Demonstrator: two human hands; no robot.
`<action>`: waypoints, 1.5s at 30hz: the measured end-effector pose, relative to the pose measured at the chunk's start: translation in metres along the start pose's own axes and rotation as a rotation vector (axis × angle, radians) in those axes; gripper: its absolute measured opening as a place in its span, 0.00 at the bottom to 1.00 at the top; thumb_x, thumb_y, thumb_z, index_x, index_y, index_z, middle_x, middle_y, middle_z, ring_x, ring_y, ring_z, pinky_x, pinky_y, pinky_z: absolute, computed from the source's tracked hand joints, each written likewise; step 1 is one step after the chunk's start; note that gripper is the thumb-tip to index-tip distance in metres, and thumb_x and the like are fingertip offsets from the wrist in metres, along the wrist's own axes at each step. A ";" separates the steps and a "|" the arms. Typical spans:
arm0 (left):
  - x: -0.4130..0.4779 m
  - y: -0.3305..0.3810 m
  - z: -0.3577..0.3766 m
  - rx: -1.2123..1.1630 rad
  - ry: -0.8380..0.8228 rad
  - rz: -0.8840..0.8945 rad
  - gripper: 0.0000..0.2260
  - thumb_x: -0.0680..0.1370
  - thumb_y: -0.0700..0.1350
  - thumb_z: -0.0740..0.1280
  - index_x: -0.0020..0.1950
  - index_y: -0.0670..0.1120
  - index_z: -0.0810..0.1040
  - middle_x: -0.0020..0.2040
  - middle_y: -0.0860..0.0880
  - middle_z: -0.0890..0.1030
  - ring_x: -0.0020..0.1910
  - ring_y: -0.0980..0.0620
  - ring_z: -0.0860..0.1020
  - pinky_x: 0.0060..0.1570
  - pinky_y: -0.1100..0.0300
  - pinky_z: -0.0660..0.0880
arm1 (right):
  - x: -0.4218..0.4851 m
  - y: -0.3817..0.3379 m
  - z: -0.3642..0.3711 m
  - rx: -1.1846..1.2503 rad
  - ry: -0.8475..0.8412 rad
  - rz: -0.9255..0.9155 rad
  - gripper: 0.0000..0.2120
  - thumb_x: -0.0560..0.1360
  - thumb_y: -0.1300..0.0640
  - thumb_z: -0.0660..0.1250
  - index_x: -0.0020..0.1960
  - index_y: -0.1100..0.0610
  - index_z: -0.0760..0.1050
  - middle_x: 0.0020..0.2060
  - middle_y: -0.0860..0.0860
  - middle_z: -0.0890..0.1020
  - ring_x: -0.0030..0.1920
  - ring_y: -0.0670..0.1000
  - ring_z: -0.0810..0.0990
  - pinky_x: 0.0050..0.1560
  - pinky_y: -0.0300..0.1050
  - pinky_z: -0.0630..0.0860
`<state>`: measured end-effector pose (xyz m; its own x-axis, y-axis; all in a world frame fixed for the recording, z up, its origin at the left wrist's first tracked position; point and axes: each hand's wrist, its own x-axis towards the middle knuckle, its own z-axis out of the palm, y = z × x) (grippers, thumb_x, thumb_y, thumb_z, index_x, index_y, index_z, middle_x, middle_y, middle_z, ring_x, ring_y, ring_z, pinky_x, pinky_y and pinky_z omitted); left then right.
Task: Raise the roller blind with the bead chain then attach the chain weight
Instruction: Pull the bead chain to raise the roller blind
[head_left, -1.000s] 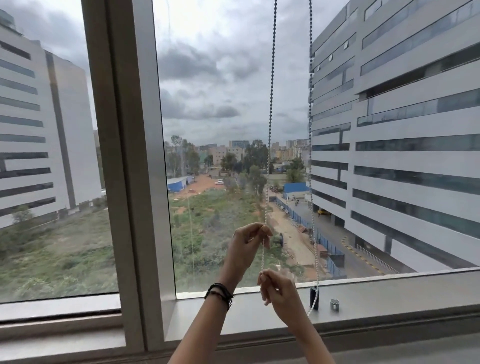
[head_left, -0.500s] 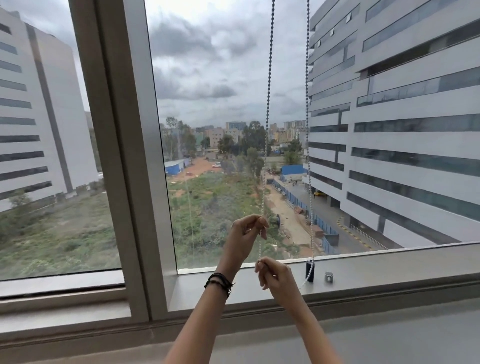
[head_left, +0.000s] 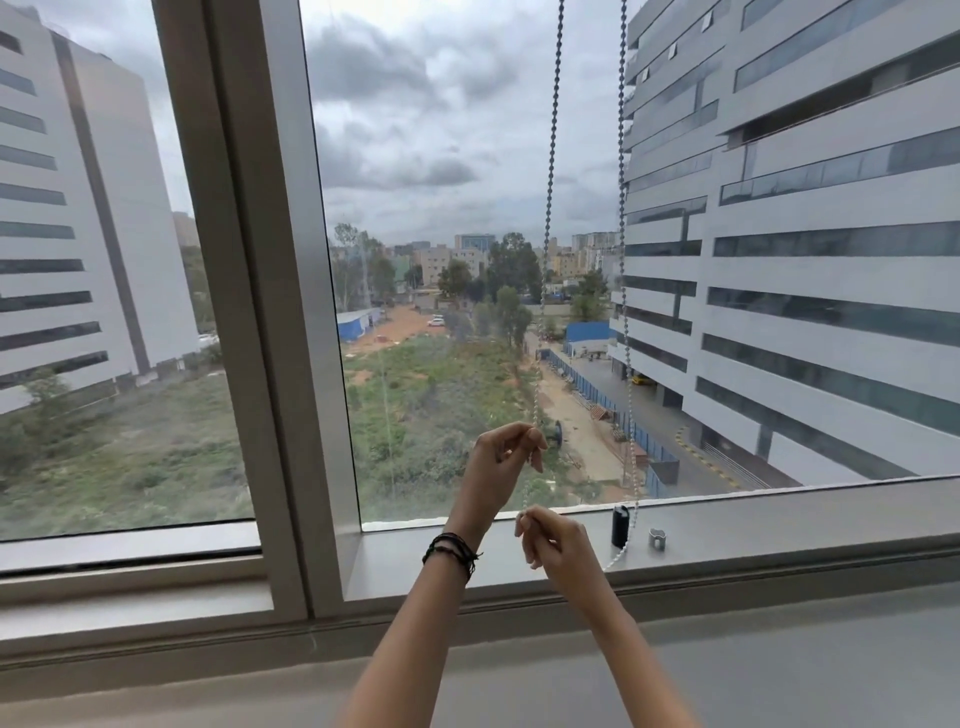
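At 6 o'clock, left hand (head_left: 506, 457) pinches the bead chain (head_left: 550, 156); right hand (head_left: 558, 545) pinches it just below. Chain weight (head_left: 620, 525) stands on the sill (head_left: 779, 514), 3 o'clock from the right hand.

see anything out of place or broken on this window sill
Only a small grey clip lying loose on the sill, just right of the black weight and apart from the chain. Nothing looks broken or spilled.
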<state>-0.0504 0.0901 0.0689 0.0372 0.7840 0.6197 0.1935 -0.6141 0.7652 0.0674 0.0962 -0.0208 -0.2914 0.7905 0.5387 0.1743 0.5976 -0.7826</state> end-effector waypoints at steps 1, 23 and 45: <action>-0.002 -0.001 0.001 0.000 0.003 -0.008 0.10 0.79 0.41 0.62 0.40 0.42 0.78 0.30 0.51 0.76 0.30 0.61 0.74 0.37 0.70 0.70 | -0.002 0.001 0.001 -0.011 -0.002 0.002 0.16 0.76 0.72 0.57 0.37 0.54 0.72 0.22 0.48 0.72 0.24 0.46 0.69 0.28 0.38 0.69; -0.067 -0.039 0.010 0.128 -0.077 -0.164 0.12 0.80 0.43 0.61 0.38 0.45 0.78 0.32 0.47 0.80 0.34 0.59 0.77 0.40 0.68 0.71 | -0.046 0.017 -0.009 -0.471 -0.342 0.041 0.12 0.70 0.67 0.60 0.34 0.51 0.72 0.31 0.49 0.77 0.34 0.48 0.74 0.38 0.43 0.71; -0.072 -0.003 0.006 -0.213 -0.006 -0.163 0.08 0.80 0.42 0.60 0.48 0.48 0.80 0.32 0.55 0.82 0.38 0.55 0.79 0.39 0.69 0.73 | -0.058 -0.020 0.019 -0.090 0.048 0.037 0.15 0.74 0.71 0.59 0.35 0.55 0.71 0.24 0.45 0.73 0.25 0.42 0.71 0.30 0.34 0.67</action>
<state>-0.0473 0.0363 0.0211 0.0281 0.8744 0.4845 -0.0136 -0.4843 0.8748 0.0630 0.0364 -0.0424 -0.2386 0.8162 0.5262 0.2685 0.5761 -0.7720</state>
